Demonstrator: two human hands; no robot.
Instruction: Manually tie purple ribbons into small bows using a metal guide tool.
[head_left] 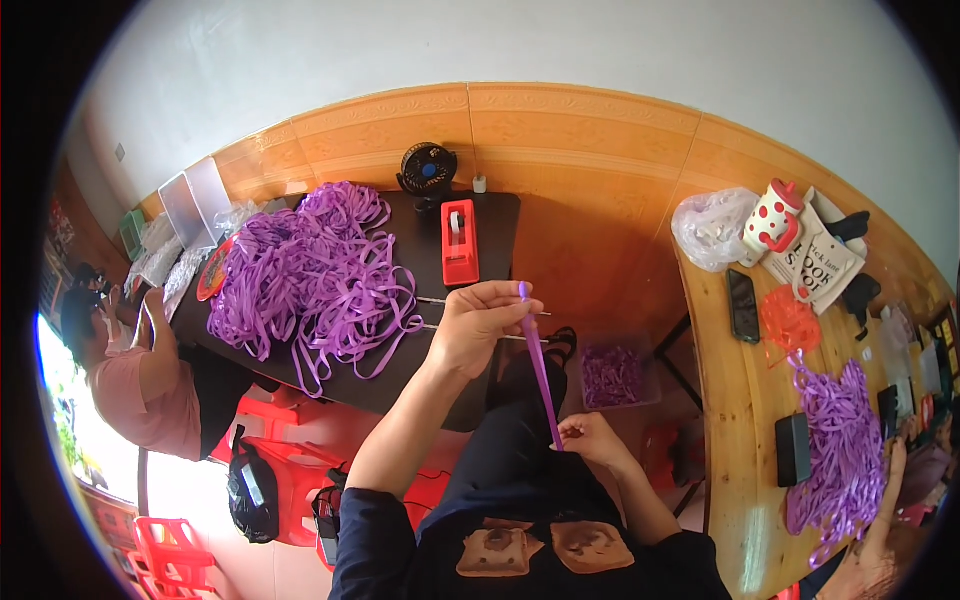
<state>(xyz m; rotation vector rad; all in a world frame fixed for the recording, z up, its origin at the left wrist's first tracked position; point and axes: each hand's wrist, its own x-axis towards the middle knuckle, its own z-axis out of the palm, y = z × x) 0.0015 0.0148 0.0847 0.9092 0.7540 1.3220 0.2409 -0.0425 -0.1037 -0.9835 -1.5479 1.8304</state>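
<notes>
A single purple ribbon (pixel 542 378) runs taut and slanting between my hands, in front of my dark trousers. My left hand (pixel 480 322) is closed in a pinch on its upper part, with a short rounded end showing above the fingertips. Lower and to the right, my right hand (pixel 592 440) pinches the other end between thumb and fingers. Behind my left hand, two thin metal rods (pixel 430 300) stick out past the dark table's edge; the hand partly hides them. A big heap of purple ribbons (pixel 310 285) lies on that table, left of my left hand.
On the dark table (pixel 498 215) stand a red tape dispenser (pixel 460 243) and a small black fan (pixel 428 170). A bin of purple pieces (pixel 612 377) sits on the floor. The wooden table (pixel 735 400) holds a phone (pixel 743 305) and more ribbons (pixel 838 440). People sit at both sides.
</notes>
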